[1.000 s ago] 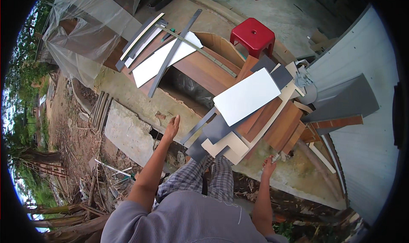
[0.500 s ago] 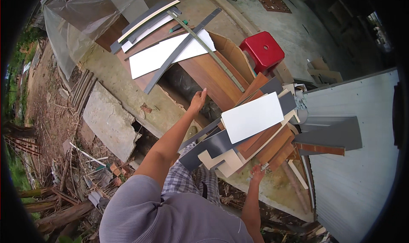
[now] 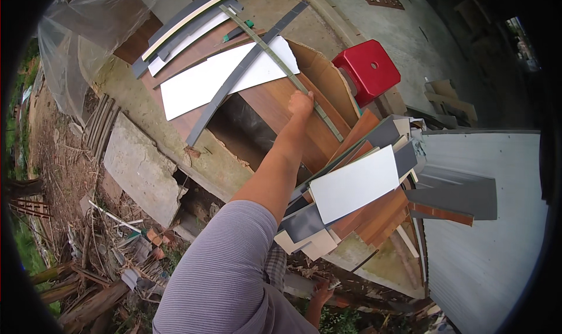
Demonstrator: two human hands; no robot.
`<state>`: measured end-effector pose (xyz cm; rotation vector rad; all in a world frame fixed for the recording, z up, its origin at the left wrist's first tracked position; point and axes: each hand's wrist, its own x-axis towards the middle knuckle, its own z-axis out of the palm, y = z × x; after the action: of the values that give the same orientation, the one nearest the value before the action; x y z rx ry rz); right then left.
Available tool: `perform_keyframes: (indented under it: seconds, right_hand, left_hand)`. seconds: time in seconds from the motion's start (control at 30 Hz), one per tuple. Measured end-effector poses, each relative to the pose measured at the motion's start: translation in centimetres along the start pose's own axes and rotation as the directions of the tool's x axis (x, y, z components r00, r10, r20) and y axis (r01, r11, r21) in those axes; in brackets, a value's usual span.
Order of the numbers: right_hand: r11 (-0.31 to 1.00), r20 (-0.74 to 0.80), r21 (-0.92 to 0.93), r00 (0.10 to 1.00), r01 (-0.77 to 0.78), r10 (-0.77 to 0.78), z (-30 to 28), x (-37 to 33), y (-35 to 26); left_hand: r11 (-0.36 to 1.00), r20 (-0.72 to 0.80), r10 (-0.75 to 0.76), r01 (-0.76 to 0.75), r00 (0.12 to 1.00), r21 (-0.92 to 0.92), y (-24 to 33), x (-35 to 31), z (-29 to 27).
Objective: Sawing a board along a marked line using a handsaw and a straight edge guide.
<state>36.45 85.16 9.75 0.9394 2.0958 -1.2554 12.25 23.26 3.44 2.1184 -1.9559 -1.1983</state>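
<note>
My left hand (image 3: 301, 103) reaches out over brown wood-look boards (image 3: 275, 108), closed on a long thin greenish strip (image 3: 269, 52) that looks like split bamboo. That strip lies across a white board (image 3: 246, 70) and a dark grey strip (image 3: 234, 79). Low down near my legs, my right hand (image 3: 319, 293) is closed around something small and whitish; its kind cannot be made out. A pile of offcuts lies between the arms, topped by a white rectangular panel (image 3: 354, 183). A green-and-black cutter-like tool (image 3: 237, 34) rests among the far boards.
A red plastic stool (image 3: 367, 70) stands behind an open cardboard box (image 3: 322, 70). Corrugated metal sheeting (image 3: 486, 264) is on the right, with a grey panel (image 3: 459, 198) against it. A broken concrete slab (image 3: 140, 170) and debris lie to the left. Clear plastic sheeting (image 3: 88, 41) hangs far left.
My left hand has moved forward and right from above the dark gap onto the thin strip. My right hand has drawn back from the pile's near edge toward my body, lower in view.
</note>
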Motion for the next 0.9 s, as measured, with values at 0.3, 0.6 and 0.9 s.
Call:
perform_keyframes:
  seconds: [0.3,0.6,0.9]
  right_hand:
    - [0.944,-0.020,0.213,0.967,0.254,-0.255,1.6,0.7,-4.1]
    - [0.836,0.130,0.485,0.924,0.256,-0.359,5.7,-1.0,-17.9]
    - [0.804,0.062,0.500,0.912,0.322,-0.405,1.6,3.4,-20.5]
  left_hand:
    - [0.636,-0.360,0.150,-0.369,0.921,-0.678,-1.1,-0.7,-5.2]
    - [0.557,0.173,0.561,-0.214,0.810,-0.802,-6.1,-31.7,-8.8]
    - [0.624,0.488,0.770,-0.645,0.411,-0.441,-17.7,-48.3,5.5]
